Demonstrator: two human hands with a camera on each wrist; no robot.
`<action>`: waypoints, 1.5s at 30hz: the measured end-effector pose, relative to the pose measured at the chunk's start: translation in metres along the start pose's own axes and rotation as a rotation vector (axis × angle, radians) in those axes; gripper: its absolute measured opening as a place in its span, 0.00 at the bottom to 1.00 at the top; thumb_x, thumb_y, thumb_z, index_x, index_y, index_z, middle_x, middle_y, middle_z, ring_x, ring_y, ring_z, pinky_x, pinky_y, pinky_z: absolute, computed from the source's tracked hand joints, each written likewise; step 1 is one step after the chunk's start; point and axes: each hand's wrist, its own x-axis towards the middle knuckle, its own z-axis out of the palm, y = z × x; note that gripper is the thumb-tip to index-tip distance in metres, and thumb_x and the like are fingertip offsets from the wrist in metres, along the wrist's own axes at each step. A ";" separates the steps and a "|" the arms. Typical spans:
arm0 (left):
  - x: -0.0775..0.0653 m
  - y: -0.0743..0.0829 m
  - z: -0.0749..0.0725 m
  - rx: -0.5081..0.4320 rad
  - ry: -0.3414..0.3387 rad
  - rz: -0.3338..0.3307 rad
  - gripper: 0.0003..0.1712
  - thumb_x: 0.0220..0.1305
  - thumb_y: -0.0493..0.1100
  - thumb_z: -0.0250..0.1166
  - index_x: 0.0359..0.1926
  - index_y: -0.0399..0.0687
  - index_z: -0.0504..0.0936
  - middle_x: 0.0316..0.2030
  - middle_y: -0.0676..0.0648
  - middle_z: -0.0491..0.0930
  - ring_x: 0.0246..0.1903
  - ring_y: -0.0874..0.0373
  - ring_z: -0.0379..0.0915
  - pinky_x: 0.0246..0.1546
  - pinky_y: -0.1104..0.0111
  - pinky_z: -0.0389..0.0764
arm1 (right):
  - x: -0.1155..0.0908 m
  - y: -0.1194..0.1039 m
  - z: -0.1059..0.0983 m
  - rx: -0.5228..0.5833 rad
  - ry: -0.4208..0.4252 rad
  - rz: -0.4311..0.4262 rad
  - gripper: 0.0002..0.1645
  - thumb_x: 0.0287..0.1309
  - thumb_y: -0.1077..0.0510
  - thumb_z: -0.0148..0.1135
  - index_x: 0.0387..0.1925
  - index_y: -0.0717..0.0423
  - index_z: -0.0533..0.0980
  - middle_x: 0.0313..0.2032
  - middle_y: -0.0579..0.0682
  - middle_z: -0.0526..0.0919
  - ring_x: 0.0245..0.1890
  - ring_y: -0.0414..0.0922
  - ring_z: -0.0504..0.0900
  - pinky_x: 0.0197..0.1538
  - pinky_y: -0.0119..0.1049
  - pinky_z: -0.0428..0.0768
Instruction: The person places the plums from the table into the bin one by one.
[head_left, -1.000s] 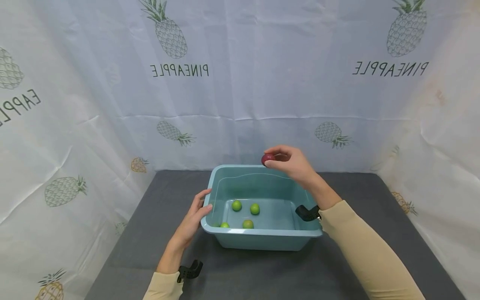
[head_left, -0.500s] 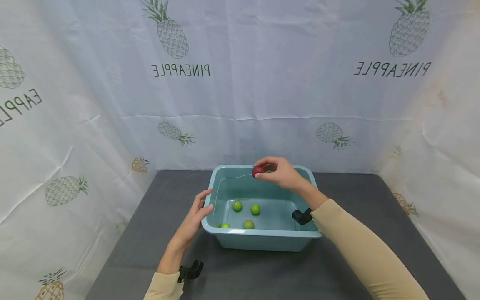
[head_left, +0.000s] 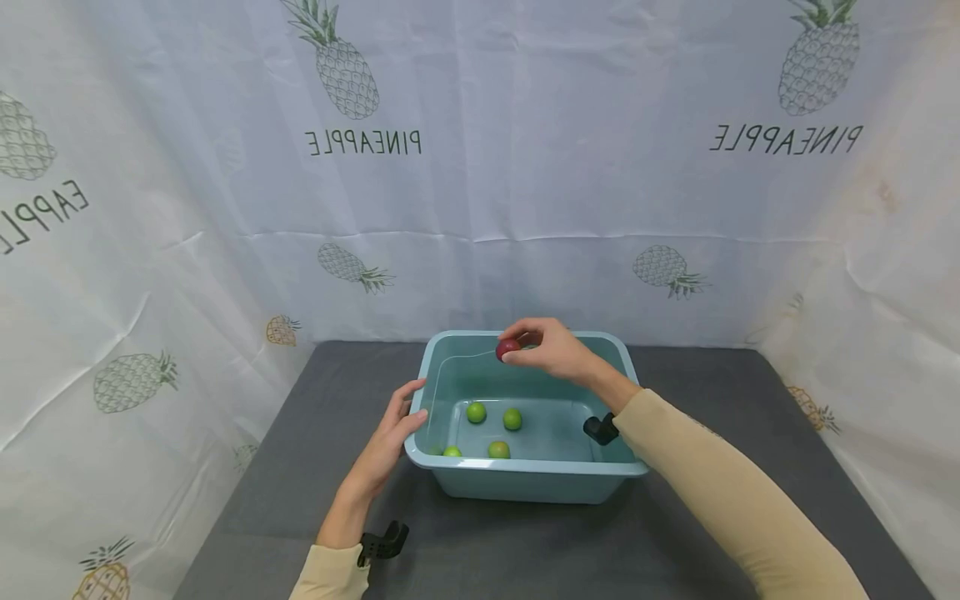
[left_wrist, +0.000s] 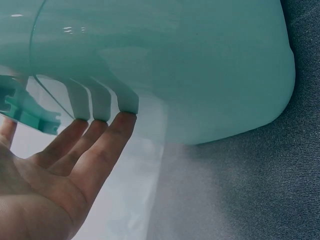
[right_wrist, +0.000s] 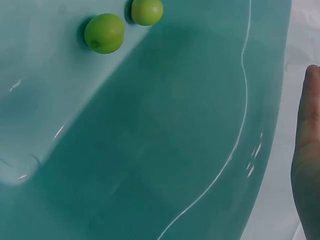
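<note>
My right hand (head_left: 551, 348) pinches a dark red, plum-like round fruit (head_left: 507, 349) between thumb and fingers, over the far side of a light blue-green plastic basin (head_left: 525, 468). In the right wrist view only part of this hand (right_wrist: 308, 130) shows at the right edge, and the red fruit is out of sight. My left hand (head_left: 386, 437) holds the basin's left rim, its thumb on the rim. In the left wrist view several fingertips (left_wrist: 127, 117) press on the outer wall below the rim. Several small green round fruits (head_left: 512, 418) lie apart on the basin floor, mostly towards the left.
The basin stands on a dark grey table (head_left: 480, 550). A white curtain (head_left: 480, 183) printed with pineapples hangs behind and along both sides. Each wrist carries a black camera mount (head_left: 384, 542).
My right hand has moved left and down with the red fruit, from above the back rim to over the basin's inside. The left hand, the basin and the green fruits have stayed put.
</note>
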 end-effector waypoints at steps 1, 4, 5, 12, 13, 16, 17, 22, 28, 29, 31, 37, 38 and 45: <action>0.000 0.000 0.000 0.000 0.001 -0.001 0.31 0.78 0.52 0.53 0.76 0.63 0.55 0.67 0.35 0.63 0.63 0.32 0.64 0.55 0.48 0.71 | 0.002 0.001 0.000 -0.003 -0.007 0.003 0.23 0.63 0.59 0.70 0.57 0.63 0.79 0.50 0.57 0.82 0.49 0.53 0.80 0.50 0.51 0.80; 0.000 0.000 0.001 -0.003 0.002 -0.002 0.31 0.79 0.52 0.53 0.76 0.63 0.55 0.67 0.35 0.63 0.63 0.33 0.64 0.54 0.49 0.72 | 0.006 0.005 0.001 -0.011 -0.032 0.003 0.23 0.63 0.59 0.70 0.58 0.64 0.78 0.51 0.56 0.81 0.50 0.52 0.81 0.51 0.53 0.80; 0.000 0.000 0.000 -0.002 0.001 -0.002 0.30 0.79 0.52 0.53 0.76 0.63 0.55 0.67 0.35 0.63 0.63 0.33 0.64 0.54 0.50 0.72 | 0.008 0.006 0.001 -0.016 -0.038 0.001 0.23 0.63 0.59 0.70 0.58 0.64 0.78 0.51 0.56 0.81 0.50 0.52 0.81 0.51 0.53 0.80; 0.000 0.000 0.000 -0.001 -0.005 0.003 0.30 0.79 0.51 0.52 0.76 0.63 0.55 0.67 0.34 0.63 0.62 0.32 0.64 0.52 0.52 0.73 | 0.017 0.012 0.006 -0.063 -0.064 -0.008 0.24 0.63 0.60 0.70 0.58 0.65 0.78 0.51 0.54 0.82 0.50 0.50 0.81 0.50 0.48 0.81; 0.000 0.000 0.001 -0.002 -0.005 0.003 0.30 0.79 0.51 0.52 0.76 0.63 0.55 0.67 0.34 0.63 0.62 0.32 0.64 0.52 0.52 0.73 | 0.018 0.013 0.007 -0.069 -0.068 -0.009 0.23 0.63 0.60 0.70 0.58 0.65 0.78 0.51 0.54 0.82 0.49 0.50 0.81 0.50 0.47 0.81; 0.000 0.000 0.001 -0.001 -0.010 0.002 0.30 0.79 0.51 0.52 0.76 0.63 0.55 0.67 0.34 0.63 0.62 0.32 0.64 0.51 0.53 0.73 | 0.019 0.014 0.010 -0.086 -0.083 -0.008 0.23 0.63 0.59 0.70 0.57 0.64 0.79 0.49 0.54 0.83 0.48 0.49 0.81 0.49 0.44 0.81; 0.000 0.000 0.002 -0.004 -0.009 0.001 0.30 0.79 0.51 0.52 0.76 0.63 0.55 0.67 0.34 0.63 0.62 0.32 0.64 0.51 0.53 0.73 | 0.020 0.015 0.011 -0.090 -0.089 -0.012 0.22 0.63 0.59 0.69 0.57 0.64 0.79 0.49 0.54 0.83 0.47 0.49 0.81 0.48 0.42 0.81; -0.001 0.000 0.002 -0.005 -0.001 0.000 0.30 0.79 0.51 0.52 0.76 0.63 0.55 0.68 0.35 0.62 0.62 0.32 0.64 0.51 0.53 0.73 | 0.023 0.017 0.017 -0.084 -0.109 -0.008 0.20 0.63 0.60 0.70 0.55 0.61 0.80 0.48 0.52 0.83 0.47 0.48 0.81 0.48 0.41 0.80; -0.001 0.000 0.003 -0.003 0.001 -0.002 0.30 0.79 0.51 0.52 0.76 0.63 0.55 0.69 0.35 0.61 0.62 0.33 0.64 0.52 0.50 0.72 | 0.026 0.022 0.019 -0.085 -0.138 0.024 0.20 0.62 0.60 0.70 0.55 0.61 0.81 0.48 0.52 0.83 0.46 0.48 0.81 0.49 0.41 0.80; 0.000 0.000 0.003 -0.002 0.003 -0.002 0.30 0.79 0.51 0.52 0.76 0.64 0.55 0.69 0.35 0.61 0.62 0.33 0.64 0.52 0.50 0.72 | 0.026 0.024 0.020 -0.084 -0.147 0.027 0.21 0.62 0.60 0.70 0.55 0.62 0.80 0.48 0.53 0.83 0.47 0.48 0.81 0.49 0.41 0.80; 0.000 0.000 0.003 0.001 0.007 -0.005 0.30 0.79 0.52 0.52 0.76 0.64 0.55 0.68 0.35 0.62 0.62 0.33 0.64 0.52 0.49 0.73 | 0.025 0.026 0.021 -0.078 -0.163 0.032 0.22 0.63 0.60 0.70 0.56 0.64 0.79 0.48 0.54 0.84 0.47 0.47 0.81 0.49 0.41 0.80; 0.000 0.000 0.003 0.002 0.009 -0.008 0.30 0.78 0.52 0.53 0.76 0.64 0.55 0.67 0.35 0.63 0.61 0.32 0.65 0.52 0.49 0.73 | 0.026 0.031 0.025 -0.038 -0.197 0.043 0.25 0.63 0.62 0.69 0.58 0.68 0.77 0.50 0.56 0.84 0.49 0.48 0.82 0.51 0.41 0.80; 0.000 0.000 0.003 0.003 0.010 -0.008 0.30 0.78 0.52 0.53 0.76 0.64 0.56 0.67 0.35 0.63 0.61 0.32 0.65 0.52 0.50 0.73 | 0.026 0.031 0.025 -0.030 -0.200 0.049 0.24 0.63 0.62 0.69 0.58 0.67 0.77 0.50 0.55 0.84 0.50 0.48 0.82 0.52 0.41 0.80; 0.001 -0.002 0.001 -0.004 0.010 -0.002 0.30 0.78 0.52 0.53 0.76 0.64 0.56 0.67 0.35 0.63 0.61 0.31 0.64 0.52 0.50 0.73 | 0.027 0.036 0.027 0.031 -0.241 0.106 0.26 0.62 0.63 0.69 0.61 0.67 0.76 0.52 0.55 0.83 0.51 0.49 0.82 0.53 0.41 0.80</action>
